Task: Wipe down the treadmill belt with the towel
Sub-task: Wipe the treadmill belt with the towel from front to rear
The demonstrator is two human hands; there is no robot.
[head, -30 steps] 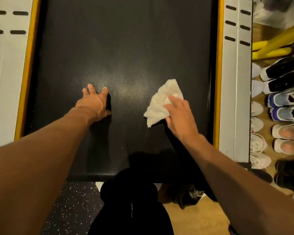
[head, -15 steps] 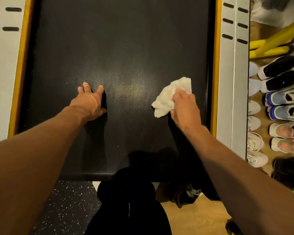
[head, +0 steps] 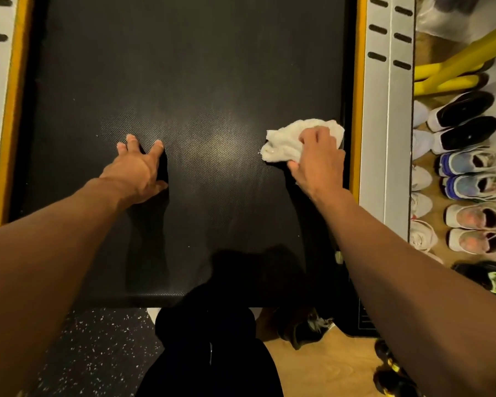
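A home gym corner — treadmill belt (head: pixel 198 81), speckled rubber flooring (head: pixel 98 353), lined-up sneakers (head: pixel 467 173).

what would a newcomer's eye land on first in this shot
The white towel stands out, bunched under the right hand at the right edge of the black treadmill belt. The left hand rests spread on the belt left of centre. A row of shoes lines the floor beyond the right side rail.

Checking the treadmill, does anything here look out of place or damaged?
Nothing stands out. The right hand grips the bunched towel near the right edge of the belt; the left hand rests on it.
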